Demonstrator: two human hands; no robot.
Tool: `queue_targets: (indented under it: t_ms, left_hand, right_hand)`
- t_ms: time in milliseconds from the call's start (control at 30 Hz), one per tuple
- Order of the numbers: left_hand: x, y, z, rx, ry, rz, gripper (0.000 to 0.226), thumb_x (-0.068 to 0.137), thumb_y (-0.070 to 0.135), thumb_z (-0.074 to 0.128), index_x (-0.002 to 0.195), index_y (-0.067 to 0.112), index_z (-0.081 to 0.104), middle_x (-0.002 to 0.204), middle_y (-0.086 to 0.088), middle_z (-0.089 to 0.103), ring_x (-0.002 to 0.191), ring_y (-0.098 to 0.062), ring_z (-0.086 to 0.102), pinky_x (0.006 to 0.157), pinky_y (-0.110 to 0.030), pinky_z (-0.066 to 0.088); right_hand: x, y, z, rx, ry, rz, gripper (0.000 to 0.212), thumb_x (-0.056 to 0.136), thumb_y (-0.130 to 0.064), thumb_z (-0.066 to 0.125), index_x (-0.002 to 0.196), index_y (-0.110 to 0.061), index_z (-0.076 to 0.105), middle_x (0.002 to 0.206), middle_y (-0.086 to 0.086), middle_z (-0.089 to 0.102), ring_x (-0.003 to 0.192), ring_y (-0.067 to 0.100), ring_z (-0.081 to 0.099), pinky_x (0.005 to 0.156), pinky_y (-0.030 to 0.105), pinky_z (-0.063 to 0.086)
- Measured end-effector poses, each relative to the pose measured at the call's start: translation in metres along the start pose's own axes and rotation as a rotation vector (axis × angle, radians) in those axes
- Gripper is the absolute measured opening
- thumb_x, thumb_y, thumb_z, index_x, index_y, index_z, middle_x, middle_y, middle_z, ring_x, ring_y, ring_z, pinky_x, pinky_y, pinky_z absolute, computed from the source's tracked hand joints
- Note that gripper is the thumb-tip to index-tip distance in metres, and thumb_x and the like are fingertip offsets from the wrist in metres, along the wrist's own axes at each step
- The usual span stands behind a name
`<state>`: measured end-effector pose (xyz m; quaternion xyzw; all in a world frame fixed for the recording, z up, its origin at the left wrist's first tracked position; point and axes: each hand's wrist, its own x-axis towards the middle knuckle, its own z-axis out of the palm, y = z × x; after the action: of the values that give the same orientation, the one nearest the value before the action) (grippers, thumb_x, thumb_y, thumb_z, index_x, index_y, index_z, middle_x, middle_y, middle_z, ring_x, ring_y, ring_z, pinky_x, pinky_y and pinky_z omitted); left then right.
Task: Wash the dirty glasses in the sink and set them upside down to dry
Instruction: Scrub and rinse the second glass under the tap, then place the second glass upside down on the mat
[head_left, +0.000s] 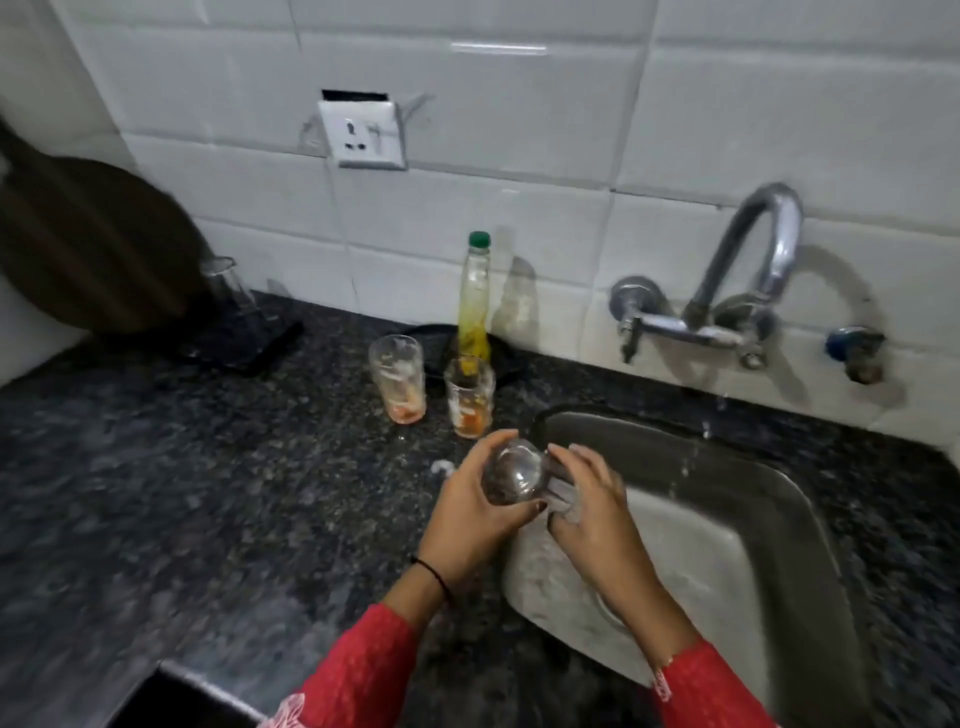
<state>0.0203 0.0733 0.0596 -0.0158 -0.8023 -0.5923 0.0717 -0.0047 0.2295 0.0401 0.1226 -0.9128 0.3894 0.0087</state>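
Dark speckled granite counter open at left; upturned clear tumbler at back. Two orange-stained glasses and green-capped yellow bottle stand just behind the hands. Left hand curls round clear wet glass over steel sink rim; right hand fingers wrap its soapy end. Chrome tap dribbles beyond.

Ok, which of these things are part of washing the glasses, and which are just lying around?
For the job: held glass, gripped by left hand and right hand; dirty glass; second dirty glass; sink; tap.
Lying about: green-capped bottle; wall socket; dark round board.
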Motion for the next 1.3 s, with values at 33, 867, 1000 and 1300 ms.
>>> queue_targets:
  t_ms: [33,867,1000,1300]
  left_hand:
    - [0.003,0.005,-0.016,0.009,0.026,0.04,0.068,0.071,0.014,0.081,0.128,0.031,0.048,0.124,0.018,0.057,0.113,0.014,0.051,0.093,-0.007,0.041]
    - [0.282,-0.164,-0.42,-0.071,0.249,-0.137,0.054,0.084,-0.016,0.055,0.135,-0.002,0.044,0.132,-0.018,0.055,0.123,-0.023,0.053,0.099,-0.026,0.043]
    - [0.292,-0.202,-0.422,-0.055,0.261,-0.174,0.052,0.084,-0.019,0.047,0.132,0.0,0.049,0.128,-0.009,0.058,0.116,-0.014,0.054,0.092,-0.013,0.044]
    - [0.287,-0.232,-0.409,-0.154,0.314,-0.221,0.055,0.086,-0.019,0.041,0.137,0.001,0.045,0.133,-0.007,0.054,0.118,-0.011,0.053,0.085,-0.002,0.044]
  right_hand:
    - [0.009,-0.015,0.007,0.013,-0.011,-0.072,0.072,0.077,-0.005,0.068,0.14,-0.026,0.042,0.145,-0.002,0.036,0.134,0.016,0.032,0.111,0.028,0.032]
    - [0.392,-0.272,0.317,0.398,-0.022,-0.115,0.046,0.067,-0.012,0.084,0.104,-0.019,0.056,0.08,-0.019,0.06,0.068,-0.014,0.059,0.065,0.006,0.045]
    - [0.416,-0.253,0.355,0.419,-0.039,-0.093,0.047,0.065,-0.003,0.083,0.1,-0.021,0.055,0.084,-0.015,0.064,0.074,-0.007,0.059,0.069,0.008,0.047]
    - [0.422,-0.229,0.381,0.421,-0.058,-0.099,0.057,0.064,-0.019,0.085,0.113,-0.026,0.058,0.106,-0.002,0.072,0.097,0.014,0.069,0.092,0.041,0.054]
